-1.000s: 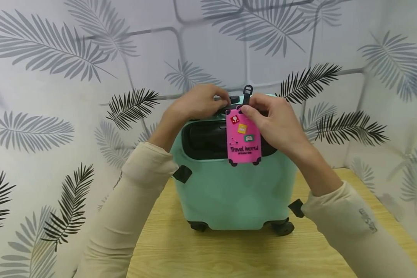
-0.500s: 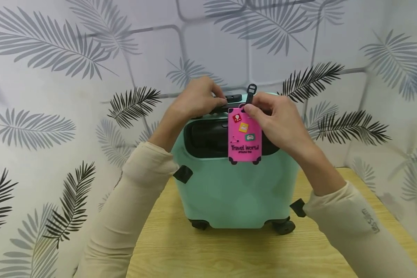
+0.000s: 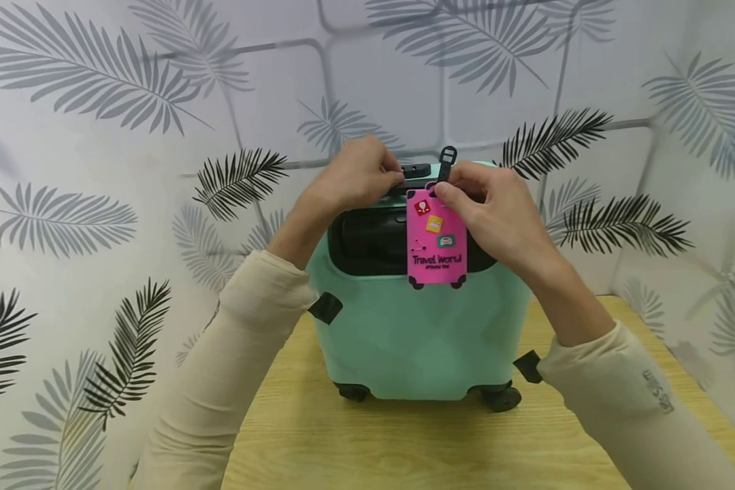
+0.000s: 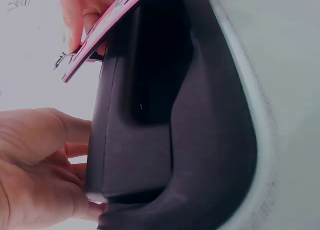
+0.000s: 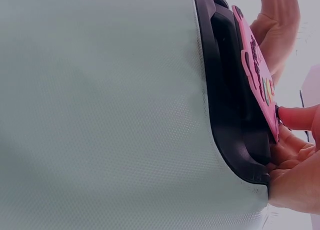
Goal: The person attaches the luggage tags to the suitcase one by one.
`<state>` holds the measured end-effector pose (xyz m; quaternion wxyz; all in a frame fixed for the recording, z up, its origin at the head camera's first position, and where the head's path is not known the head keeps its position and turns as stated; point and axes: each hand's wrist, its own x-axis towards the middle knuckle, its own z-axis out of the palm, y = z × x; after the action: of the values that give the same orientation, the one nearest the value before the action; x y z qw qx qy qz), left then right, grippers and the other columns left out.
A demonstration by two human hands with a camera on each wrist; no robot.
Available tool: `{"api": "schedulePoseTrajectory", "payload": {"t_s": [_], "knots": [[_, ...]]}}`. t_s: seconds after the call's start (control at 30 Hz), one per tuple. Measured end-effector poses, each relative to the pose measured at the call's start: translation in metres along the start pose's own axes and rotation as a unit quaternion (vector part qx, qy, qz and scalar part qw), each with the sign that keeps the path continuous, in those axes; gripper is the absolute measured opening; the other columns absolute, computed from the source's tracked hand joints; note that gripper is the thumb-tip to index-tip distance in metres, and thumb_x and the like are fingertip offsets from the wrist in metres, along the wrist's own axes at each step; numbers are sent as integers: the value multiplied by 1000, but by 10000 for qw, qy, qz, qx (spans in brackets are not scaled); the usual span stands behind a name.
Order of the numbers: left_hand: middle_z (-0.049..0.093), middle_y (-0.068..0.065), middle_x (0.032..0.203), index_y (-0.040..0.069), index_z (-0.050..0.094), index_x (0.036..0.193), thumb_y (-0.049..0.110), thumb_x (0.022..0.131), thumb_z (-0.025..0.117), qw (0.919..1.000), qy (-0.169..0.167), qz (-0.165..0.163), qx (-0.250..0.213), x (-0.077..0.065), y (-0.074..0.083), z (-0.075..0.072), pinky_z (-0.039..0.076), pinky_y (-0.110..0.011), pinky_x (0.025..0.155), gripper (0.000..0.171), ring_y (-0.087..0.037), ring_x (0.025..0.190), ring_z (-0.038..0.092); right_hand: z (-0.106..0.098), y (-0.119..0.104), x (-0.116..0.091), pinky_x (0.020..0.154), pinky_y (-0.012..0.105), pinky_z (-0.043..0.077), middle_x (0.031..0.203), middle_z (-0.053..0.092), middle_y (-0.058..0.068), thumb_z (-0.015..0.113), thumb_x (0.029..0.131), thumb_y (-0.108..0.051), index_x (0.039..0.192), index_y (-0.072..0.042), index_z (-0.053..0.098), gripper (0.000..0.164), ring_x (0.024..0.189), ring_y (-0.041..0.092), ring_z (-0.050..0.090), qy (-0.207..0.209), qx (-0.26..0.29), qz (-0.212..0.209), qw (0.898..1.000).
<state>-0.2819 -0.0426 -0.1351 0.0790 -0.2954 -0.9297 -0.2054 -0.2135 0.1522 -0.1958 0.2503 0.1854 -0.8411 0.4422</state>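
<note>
A mint-green suitcase (image 3: 422,333) stands upright on its wheels. My left hand (image 3: 358,175) is at the left part of its black carry handle (image 4: 135,155), fingers and thumb curled on it; the fingertips are partly hidden behind it in the left wrist view. With thumb and fingers my right hand (image 3: 496,214) pinches the top of a pink luggage tag (image 3: 437,241) marked "Travel World". The tag hangs in front of the suitcase's dark recess. Above my right fingers sticks up its black buckle strap (image 3: 448,158).
The suitcase stands on a light wooden table (image 3: 367,449). Behind and beside it are walls (image 3: 380,75) with a leaf pattern. A black trolley-handle grip (image 3: 418,170) shows at the suitcase's top, behind the carry handle.
The whole view has shifted slightly, so everything appears a little further right. My left hand has risen slightly at the handle. My right hand keeps its pinch on the luggage tag.
</note>
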Motion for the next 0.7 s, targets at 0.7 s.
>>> {"api": "schedulePoseTrajectory", "payload": {"t_s": [0.7], "knots": [[76, -10, 114, 7, 77, 121, 12, 106, 59, 9961, 348, 495, -643, -1, -5, 14, 49, -30, 86, 24, -18, 101, 65, 1, -2, -4, 69, 34, 43, 88, 63, 9, 63, 105, -29, 95, -10, 68, 22, 84, 20, 57, -166, -111, -24, 9998]]}}
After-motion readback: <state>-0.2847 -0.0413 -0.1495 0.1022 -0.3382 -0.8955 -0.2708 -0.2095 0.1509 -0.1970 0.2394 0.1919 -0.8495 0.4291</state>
